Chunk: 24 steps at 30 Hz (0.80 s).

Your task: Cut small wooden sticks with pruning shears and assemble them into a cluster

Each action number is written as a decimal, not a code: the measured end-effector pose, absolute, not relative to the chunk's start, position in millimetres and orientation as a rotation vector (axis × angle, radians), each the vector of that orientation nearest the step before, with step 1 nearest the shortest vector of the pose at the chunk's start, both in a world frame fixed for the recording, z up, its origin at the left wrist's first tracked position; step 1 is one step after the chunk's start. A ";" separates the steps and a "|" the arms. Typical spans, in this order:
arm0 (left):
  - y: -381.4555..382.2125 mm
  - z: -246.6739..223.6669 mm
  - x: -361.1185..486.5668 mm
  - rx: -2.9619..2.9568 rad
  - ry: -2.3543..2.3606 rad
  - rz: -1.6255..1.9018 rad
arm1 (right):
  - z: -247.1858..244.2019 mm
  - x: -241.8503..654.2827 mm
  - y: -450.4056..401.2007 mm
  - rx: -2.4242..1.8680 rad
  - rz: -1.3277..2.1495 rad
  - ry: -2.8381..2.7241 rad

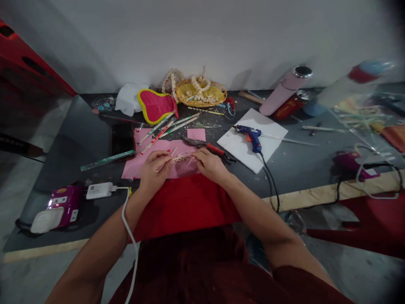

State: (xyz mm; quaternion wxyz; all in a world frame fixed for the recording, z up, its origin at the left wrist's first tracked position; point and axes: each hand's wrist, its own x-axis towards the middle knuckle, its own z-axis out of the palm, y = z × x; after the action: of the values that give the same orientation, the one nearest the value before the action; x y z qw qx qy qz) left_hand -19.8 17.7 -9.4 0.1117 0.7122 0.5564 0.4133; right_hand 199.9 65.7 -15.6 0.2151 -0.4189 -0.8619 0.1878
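My left hand [155, 172] is closed, its thumb and fingers pinching the left end of a small, pale, spiky piece [181, 157] that looks built of short thin sticks. At the other end of this piece, my right hand [211, 164] is closed with its fingertips together; what exactly they grip is too small to make out. Both hands are over pink paper [136, 168] and a red cloth [183, 202]. Just beyond my right hand lie pliers or cutters with red handles [215, 150]. Chopsticks in printed paper sleeves [157, 134] lie beyond my left hand.
A blue glue gun [253, 137] rests on a white board [234, 141], its cord hanging over the table edge. Behind stand a yellow basket [202, 101], a pink flask [284, 90] and a red can [292, 104]. A phone [122, 141] and purple power socket [65, 204] are left.
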 end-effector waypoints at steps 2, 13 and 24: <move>17.1 -9.5 -18.7 2.113 1.629 1.194 | -15.3 195.8 63.4 -1.183 0.455 -2.479; 13.9 -7.3 -15.9 2.146 1.595 1.199 | -10.9 189.5 59.3 -1.247 0.443 -2.505; 10.6 -5.7 -8.6 2.149 1.548 1.222 | -5.1 176.8 45.8 -0.962 0.822 -2.035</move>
State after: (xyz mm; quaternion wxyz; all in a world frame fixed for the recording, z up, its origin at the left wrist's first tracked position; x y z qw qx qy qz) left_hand -8.6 10.6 -5.7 0.1122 0.7321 0.5275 0.4162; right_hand 176.8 45.8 -5.1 0.3642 -0.3740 -0.7909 0.3194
